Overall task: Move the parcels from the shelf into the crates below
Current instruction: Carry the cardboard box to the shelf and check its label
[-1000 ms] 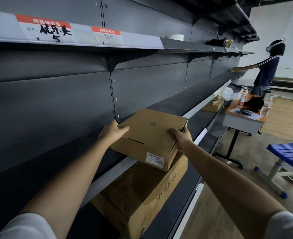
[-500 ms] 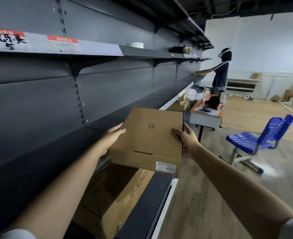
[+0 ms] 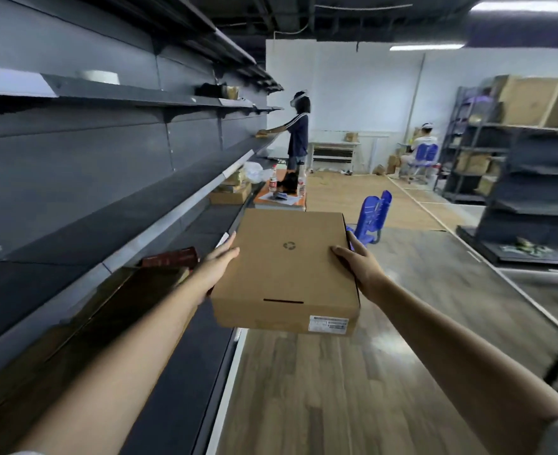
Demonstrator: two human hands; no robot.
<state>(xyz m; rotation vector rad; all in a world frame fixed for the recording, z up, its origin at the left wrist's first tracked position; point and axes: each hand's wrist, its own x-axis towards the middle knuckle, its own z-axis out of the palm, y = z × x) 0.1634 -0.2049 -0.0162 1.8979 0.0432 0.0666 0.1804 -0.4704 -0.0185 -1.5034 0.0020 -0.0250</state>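
Fingers of the left hand [image 3: 216,262] hidden under the parcel [image 3: 290,270]; most of the right hand [image 3: 358,264] fingers tucked behind its far side. Print on the white label [image 3: 328,324] too small to read. Open crate [image 3: 84,310] at lower left blurred, partly behind the left forearm. Shelf [image 3: 113,224] cut off by the left edge.

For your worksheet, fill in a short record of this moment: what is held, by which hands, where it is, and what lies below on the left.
held item: flat cardboard parcel with a recycling mark and a white label
left hand: gripping the parcel's left edge
right hand: gripping the parcel's right edge
parcel position: off the shelf, in the air over the aisle floor
below left: open cardboard box on the lower shelf
nearby: blue chair beyond the parcel
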